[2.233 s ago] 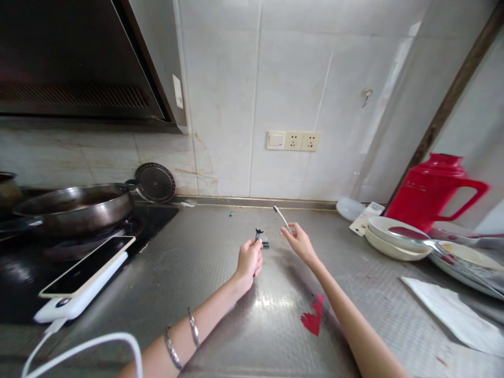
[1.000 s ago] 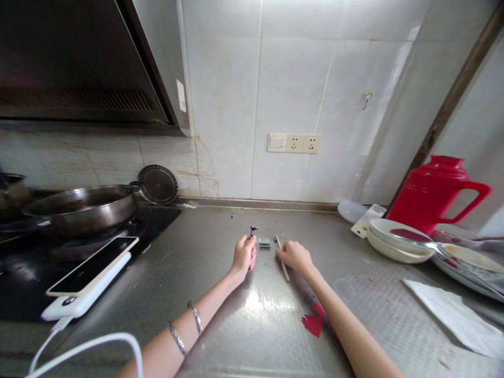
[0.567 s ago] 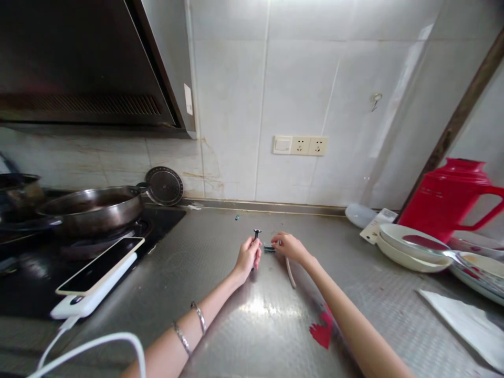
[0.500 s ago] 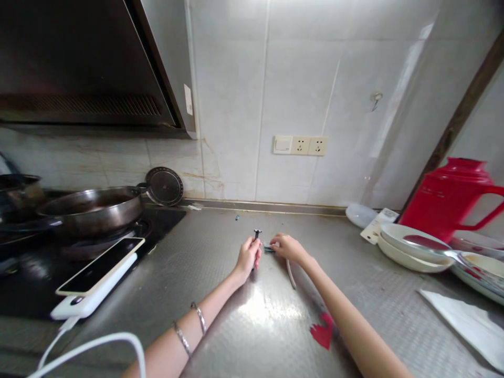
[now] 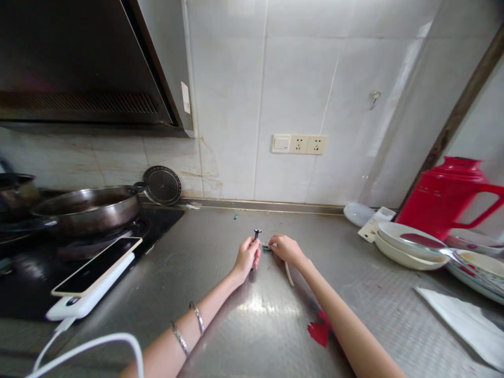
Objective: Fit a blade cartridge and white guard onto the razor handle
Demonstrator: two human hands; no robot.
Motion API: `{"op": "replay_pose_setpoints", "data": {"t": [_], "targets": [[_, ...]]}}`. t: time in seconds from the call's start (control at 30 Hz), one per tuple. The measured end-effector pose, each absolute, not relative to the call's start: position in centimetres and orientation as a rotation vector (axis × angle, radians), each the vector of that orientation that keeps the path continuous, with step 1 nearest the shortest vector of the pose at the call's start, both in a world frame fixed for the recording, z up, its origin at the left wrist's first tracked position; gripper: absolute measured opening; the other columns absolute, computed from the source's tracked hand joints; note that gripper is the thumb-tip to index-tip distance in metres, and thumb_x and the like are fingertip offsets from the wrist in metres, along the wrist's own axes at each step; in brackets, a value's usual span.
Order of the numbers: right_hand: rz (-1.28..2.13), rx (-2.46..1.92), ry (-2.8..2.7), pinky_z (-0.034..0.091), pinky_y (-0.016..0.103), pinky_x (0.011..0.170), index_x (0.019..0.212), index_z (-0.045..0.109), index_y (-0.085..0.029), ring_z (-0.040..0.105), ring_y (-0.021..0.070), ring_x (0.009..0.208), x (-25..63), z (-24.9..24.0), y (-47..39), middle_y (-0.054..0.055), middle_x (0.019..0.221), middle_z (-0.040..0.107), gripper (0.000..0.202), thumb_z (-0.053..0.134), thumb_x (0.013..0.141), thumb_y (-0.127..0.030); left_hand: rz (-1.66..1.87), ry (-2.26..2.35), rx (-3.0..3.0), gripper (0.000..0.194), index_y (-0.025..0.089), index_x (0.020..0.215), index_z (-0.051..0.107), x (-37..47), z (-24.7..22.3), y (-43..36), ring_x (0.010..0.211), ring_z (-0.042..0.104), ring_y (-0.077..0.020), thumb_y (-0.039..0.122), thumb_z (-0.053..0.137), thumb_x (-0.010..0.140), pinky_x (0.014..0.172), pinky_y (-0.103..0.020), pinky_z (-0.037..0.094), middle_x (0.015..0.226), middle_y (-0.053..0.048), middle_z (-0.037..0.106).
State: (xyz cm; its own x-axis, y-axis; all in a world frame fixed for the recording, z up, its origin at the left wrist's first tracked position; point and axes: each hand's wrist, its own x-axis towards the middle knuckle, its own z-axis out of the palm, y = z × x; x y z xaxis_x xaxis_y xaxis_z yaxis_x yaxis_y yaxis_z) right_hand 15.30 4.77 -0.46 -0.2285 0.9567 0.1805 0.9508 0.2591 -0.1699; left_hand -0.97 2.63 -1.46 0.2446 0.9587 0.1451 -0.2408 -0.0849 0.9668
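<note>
My left hand (image 5: 247, 255) is wrapped round the dark handle of a small razor-like tool (image 5: 257, 232), its silvery T-shaped head pointing up. Just to the right, my right hand (image 5: 285, 248) has its fingers bent together at a small dark teal piece (image 5: 266, 248) low over the metal counter (image 5: 244, 325). A thin pale strip (image 5: 289, 274) lies below my right palm. Farther back on the counter is a tiny teal item (image 5: 235, 216). A red cut piece (image 5: 319, 332) lies beside my right forearm, partly hidden by it.
On the left, a phone (image 5: 97, 266) rests on a white power bank (image 5: 92, 289) with a cable, near a pan (image 5: 90, 210) on the stove. At right are stacked bowls (image 5: 409, 254), a red thermos (image 5: 444, 197) and a white tissue (image 5: 462, 325).
The view has shifted slightly, moving the surroundings a little left. My right fingers have closed in on the small teal piece. My left hand still holds the tool in much the same position.
</note>
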Motion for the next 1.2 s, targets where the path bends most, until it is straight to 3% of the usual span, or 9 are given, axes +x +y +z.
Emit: {"op": "replay_pose_setpoints", "data": {"t": [0.73, 0.97, 1.2], "targets": [[-0.033, -1.788, -2.278, 0.039, 0.021, 0.073, 0.092, 0.065, -0.023, 0.056, 0.0161, 0.095, 14.9, -0.6, 4.3, 0.006, 0.098, 0.063, 0.028, 0.038, 0.088, -0.028, 1.189, 0.802, 1.249, 0.034, 0.017, 0.072, 0.046, -0.8, -1.5, 2.4, 0.029, 0.033, -0.0031, 0.051, 0.053, 0.072, 0.029, -0.017, 0.023, 0.048, 0.009, 0.042], [-0.008, -1.658, -2.219, 0.039, 0.022, 0.076, 0.087, 0.065, -0.021, 0.054, 0.0162, 0.097, 15.4, -1.3, 4.8, 0.006, 0.096, 0.064, 0.025, 0.041, 0.086, -0.026, 1.205, 0.822, 1.238, 0.031, 0.017, 0.072, 0.048, -0.9, -1.7, 2.7, 0.029, 0.026, -0.0023, 0.047, 0.055, 0.071, 0.029, -0.015, 0.022, 0.045, 0.010, 0.036], [0.493, -1.460, -1.852, 0.044, 0.021, 0.061, 0.083, 0.064, -0.016, 0.062, 0.0133, 0.067, 16.0, -1.6, 5.8, 0.004, 0.074, 0.068, 0.026, 0.043, 0.082, -0.031, 1.280, 0.836, 1.217, 0.028, 0.017, 0.076, 0.051, -1.1, -1.7, 2.9, 0.031, 0.026, -0.0034, 0.044, 0.051, 0.073, 0.030, -0.016, 0.024, 0.045, 0.009, 0.036]]}}
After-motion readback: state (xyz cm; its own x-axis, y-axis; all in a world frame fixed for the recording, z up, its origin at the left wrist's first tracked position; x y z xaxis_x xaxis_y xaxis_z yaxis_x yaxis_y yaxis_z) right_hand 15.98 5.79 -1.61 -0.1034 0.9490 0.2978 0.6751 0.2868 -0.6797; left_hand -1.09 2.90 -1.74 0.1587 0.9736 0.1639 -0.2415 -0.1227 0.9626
